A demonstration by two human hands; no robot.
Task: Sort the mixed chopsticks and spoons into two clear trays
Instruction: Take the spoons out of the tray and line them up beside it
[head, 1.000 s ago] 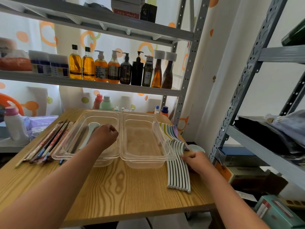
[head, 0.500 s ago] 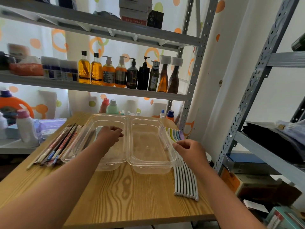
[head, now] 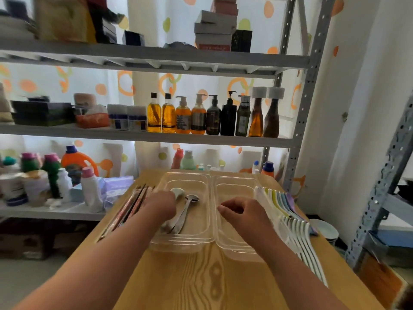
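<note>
Two clear trays stand side by side on the wooden table [head: 201, 278]. The left tray [head: 185, 241] holds metal spoons [head: 186, 211] and a white spoon [head: 178, 193]. My left hand [head: 159, 208] rests knuckles up inside its left part, over the spoon handles; its grip is hidden. The right tray [head: 234, 182] looks empty. Over it hovers my right hand [head: 243, 214], fingers curled, with nothing visible in them. A bundle of chopsticks [head: 130, 208] lies left of the trays. A row of white and coloured spoons [head: 290, 220] lies to their right.
Bottles and detergent jugs [head: 89, 191] crowd a low shelf left of the table. A metal rack [head: 156, 135] with pump bottles stands behind. A second rack's upright [head: 377, 198] rises close on the right, with a white bowl [head: 324, 229] beside the table.
My right hand left the row of spoons and moved left, over the right tray. My left hand stays in the left tray. The view has tilted upward.
</note>
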